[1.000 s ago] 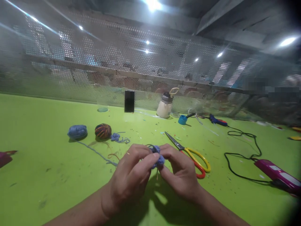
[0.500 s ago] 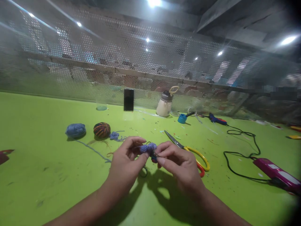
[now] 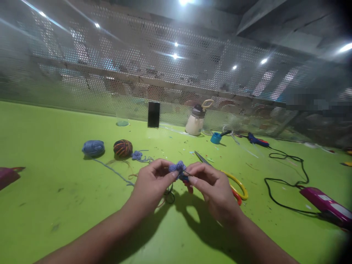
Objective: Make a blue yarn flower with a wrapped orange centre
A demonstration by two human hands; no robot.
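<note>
A small purple crocheted flower [image 3: 178, 167] is pinched between the thumb and fingers of my left hand [image 3: 154, 179], above the table. My right hand [image 3: 211, 183] is closed at the flower's right edge. A thin dark line runs from its fingertips to the flower; whether it is yarn or a tool, I cannot tell. Something with blue and red colour shows below the flower, mostly hidden by the fingers. Dark yarn [image 3: 170, 197] hangs in a loop beneath my left hand. Beside my right hand lie scissors [image 3: 238, 183] with yellow and red handles, partly covered by it.
On the green table [image 3: 68, 205] lie a blue yarn skein [image 3: 94, 148], a multicoloured yarn ball [image 3: 123, 148] and another purple flower [image 3: 136, 155]. Behind stand a phone [image 3: 153, 114], a bottle [image 3: 195, 121] and blue tape [image 3: 216, 138]. A magenta device [image 3: 326, 205] with a black cord lies right.
The view has shifted slightly. The flower has turned in my left fingers so its petals show more upright, and my right fingertips have stayed close to it.
</note>
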